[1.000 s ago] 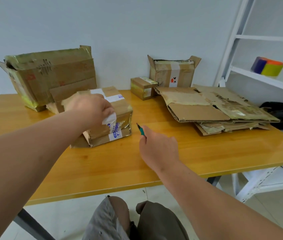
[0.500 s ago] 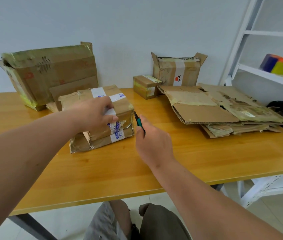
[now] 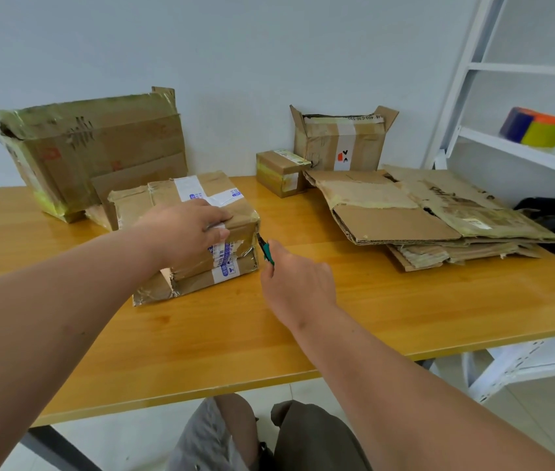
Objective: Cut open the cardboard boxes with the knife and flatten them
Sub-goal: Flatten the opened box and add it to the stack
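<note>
A taped, crumpled cardboard box [image 3: 197, 195] with white labels sits on the wooden table [image 3: 201, 341] left of centre. My left hand [image 3: 187, 232] grips its near top edge, fingers curled over the front. My right hand [image 3: 294, 283] holds a green-handled knife [image 3: 265, 249], its tip at the box's right front corner. A stack of flattened cardboard [image 3: 422, 215] lies on the right side of the table.
A large worn box [image 3: 92, 147] stands at the back left against the wall. A small box [image 3: 281, 171] and an open medium box [image 3: 344, 141] stand at the back centre. White shelving [image 3: 520, 151] with a coloured object is at the right. My knees are below the table edge.
My right hand has moved left and forward, bringing the knife tip up to the box's right corner. My left hand has shifted its grip along the box's top edge.
</note>
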